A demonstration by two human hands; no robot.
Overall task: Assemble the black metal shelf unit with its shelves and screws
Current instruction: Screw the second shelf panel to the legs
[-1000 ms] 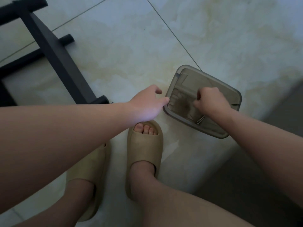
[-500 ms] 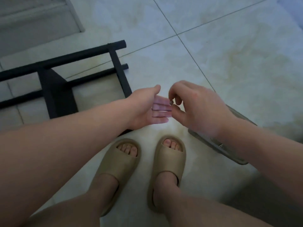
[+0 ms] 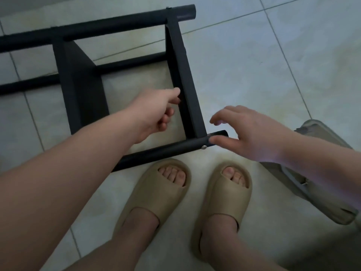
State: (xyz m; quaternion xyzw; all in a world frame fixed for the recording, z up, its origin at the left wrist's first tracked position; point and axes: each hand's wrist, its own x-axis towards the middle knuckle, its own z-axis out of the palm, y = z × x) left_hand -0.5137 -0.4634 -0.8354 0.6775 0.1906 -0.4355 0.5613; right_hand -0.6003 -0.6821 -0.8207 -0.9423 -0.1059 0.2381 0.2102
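The black metal shelf frame (image 3: 125, 61) lies on its side on the tiled floor (image 3: 244, 65), filling the view from nine o'clock round to twelve, so that its joints face up where both hands can get at them. Two shelf panels stand on edge between the round tubes; the nearer panel (image 3: 187, 89) runs down towards the centre and meets the near tube (image 3: 172, 150), whose open end points to three o'clock.

The left hand (image 3: 156, 112) reaches in from eight o'clock with its fingers curled loosely and the thumb stretched out to the panel's inner face. Whether it pinches a screw I cannot tell; the curl hides the palm. Its place against the panel suggests it is steadying the panel at the joint.

The right hand (image 3: 248, 132) comes from three o'clock, fingers spread and holding nothing, its thumb laid on the end of the near tube just beside a silver screw head (image 3: 204, 147) already seated there. That spread reads as a hand about to clasp the tube end to keep the joint from shifting.

A translucent parts box (image 3: 320, 132), partly hidden by the right forearm, sits at four o'clock within easy reach, most likely holding the remaining screws. The person's feet in tan slides (image 3: 162, 192) stand at six o'clock, just short of the tube.
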